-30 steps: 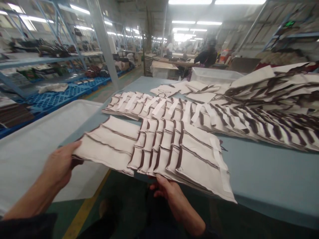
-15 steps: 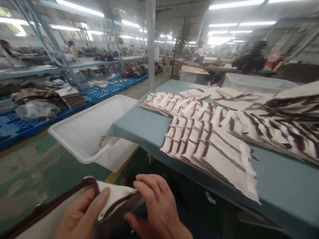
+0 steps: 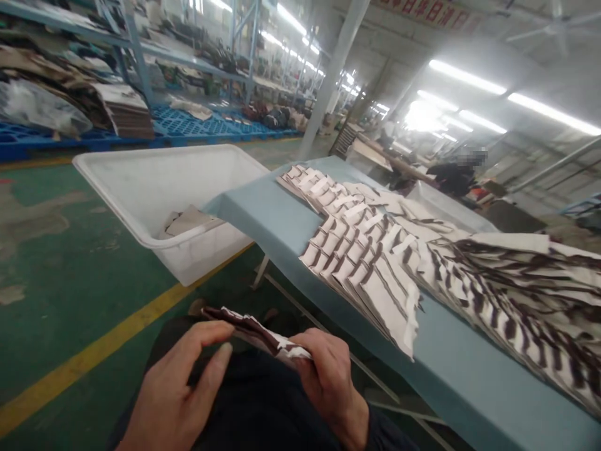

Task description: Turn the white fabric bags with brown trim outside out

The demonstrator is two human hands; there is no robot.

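A folded fabric piece point(image 3: 263, 335), white with dark brown edging, hangs over my lap, seen nearly edge-on. My right hand point(image 3: 331, 376) grips its right end, fingers closed around the cloth. Beside the left part is my left hand point(image 3: 181, 376), its thumb and forefinger apart; the forefinger's tip lies at the cloth's near side, and whether it touches is unclear. To the right, overlapping cream panels point(image 3: 347, 257) with brown edges lie in rows on a blue-covered table point(image 3: 263, 216).
A white plastic bin point(image 3: 164, 175) with some beige cloth point(image 3: 188, 220) inside stands left of the table. Behind it, blue pallets point(image 3: 206, 128) carry stacks of material. A yellow floor line point(image 3: 117, 341) runs below the bin. A person point(image 3: 453, 175) is far back right.
My view has tilted and turned. My left hand has come off the fabric edge it was pinching, and the piece has swung to a narrow, edge-on fold held at the right.
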